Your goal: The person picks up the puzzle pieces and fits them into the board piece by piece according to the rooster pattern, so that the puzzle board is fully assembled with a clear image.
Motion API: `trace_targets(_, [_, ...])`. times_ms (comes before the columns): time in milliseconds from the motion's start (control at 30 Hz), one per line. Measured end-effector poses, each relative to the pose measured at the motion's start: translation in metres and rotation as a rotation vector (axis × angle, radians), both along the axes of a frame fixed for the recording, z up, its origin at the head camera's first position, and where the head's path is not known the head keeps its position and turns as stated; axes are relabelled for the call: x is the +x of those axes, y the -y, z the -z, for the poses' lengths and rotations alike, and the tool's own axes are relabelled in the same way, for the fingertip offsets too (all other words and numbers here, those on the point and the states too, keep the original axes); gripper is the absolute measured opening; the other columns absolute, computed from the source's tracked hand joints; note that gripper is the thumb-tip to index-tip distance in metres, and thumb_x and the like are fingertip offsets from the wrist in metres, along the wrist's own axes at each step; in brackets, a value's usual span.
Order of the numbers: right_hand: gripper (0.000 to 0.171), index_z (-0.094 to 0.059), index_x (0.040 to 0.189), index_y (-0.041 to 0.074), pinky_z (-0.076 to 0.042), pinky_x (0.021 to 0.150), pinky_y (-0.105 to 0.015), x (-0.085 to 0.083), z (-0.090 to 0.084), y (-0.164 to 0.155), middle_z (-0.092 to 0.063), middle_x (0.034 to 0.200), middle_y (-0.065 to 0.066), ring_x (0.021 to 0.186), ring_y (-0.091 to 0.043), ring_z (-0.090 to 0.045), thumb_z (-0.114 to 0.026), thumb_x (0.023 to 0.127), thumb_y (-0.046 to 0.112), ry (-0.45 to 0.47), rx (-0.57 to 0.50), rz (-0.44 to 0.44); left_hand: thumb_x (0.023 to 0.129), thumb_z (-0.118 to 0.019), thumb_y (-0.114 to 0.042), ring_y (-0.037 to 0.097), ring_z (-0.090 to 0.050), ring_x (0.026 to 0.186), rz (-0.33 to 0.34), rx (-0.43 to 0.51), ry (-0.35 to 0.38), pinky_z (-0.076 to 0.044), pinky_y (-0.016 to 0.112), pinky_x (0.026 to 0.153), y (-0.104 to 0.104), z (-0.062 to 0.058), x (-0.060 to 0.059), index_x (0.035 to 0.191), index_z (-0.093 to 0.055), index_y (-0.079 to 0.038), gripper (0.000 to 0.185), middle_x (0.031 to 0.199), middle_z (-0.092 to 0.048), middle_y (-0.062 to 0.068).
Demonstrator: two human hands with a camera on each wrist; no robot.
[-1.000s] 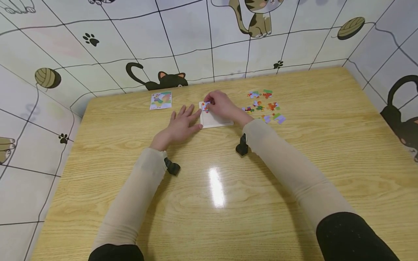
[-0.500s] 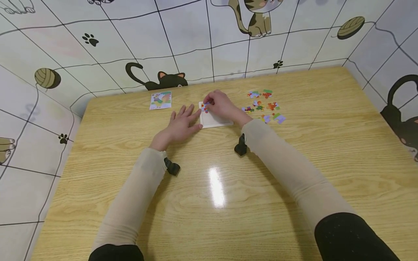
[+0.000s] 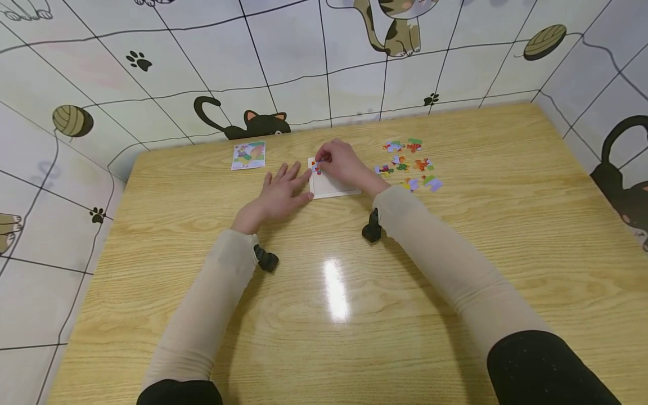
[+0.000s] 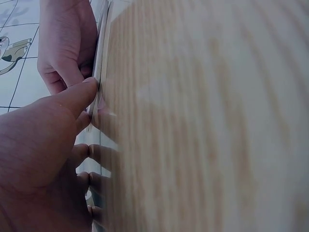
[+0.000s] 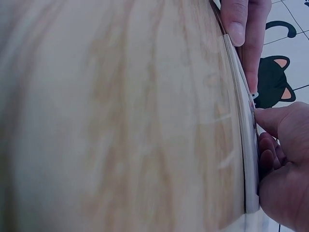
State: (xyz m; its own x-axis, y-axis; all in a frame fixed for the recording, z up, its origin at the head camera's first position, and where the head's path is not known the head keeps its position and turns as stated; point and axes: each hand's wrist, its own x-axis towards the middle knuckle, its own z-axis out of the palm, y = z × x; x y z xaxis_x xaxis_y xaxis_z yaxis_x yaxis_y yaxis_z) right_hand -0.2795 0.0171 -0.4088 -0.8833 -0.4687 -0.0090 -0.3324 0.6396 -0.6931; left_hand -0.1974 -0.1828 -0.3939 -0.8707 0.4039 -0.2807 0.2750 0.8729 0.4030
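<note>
— Cat-patterned walls are framing a wooden table (image 3: 455, 270); where's the puzzle piece (image 3: 317, 165)?
— Lying at the white board's (image 3: 336, 188) far left corner, with the right hand (image 3: 340, 162) pinching it.
— And the left hand (image 3: 280, 194)?
— Resting flat, fingers straight, touching the board's left edge; loose pieces (image 3: 407, 163) are lying right of the board.

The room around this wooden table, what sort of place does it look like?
Probably a child's play corner or a small recording booth at home. The light wooden table is boxed in by walls with cartoon cat wallpaper, and loose jigsaw pieces lie beside a white puzzle tray that both hands work at.
</note>
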Motion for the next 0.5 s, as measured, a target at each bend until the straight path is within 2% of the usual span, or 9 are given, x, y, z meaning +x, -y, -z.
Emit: trace_targets(500, [0.014,-0.071,0.110,0.004,-0.043,0.089,-0.034,-0.0002,-0.0008,0.0012,-0.060,0.108,-0.011,0.101,-0.023,-0.053,-0.064,0.100,0.009,0.019,-0.003,0.020,0.108,-0.046,-0.048,0.035,0.010,0.156,-0.009,0.003,0.018,0.008,0.062,0.119,-0.0012,0.0003,-0.0015,0.165,-0.022,-0.020,0.068,0.172,-0.001,0.010])
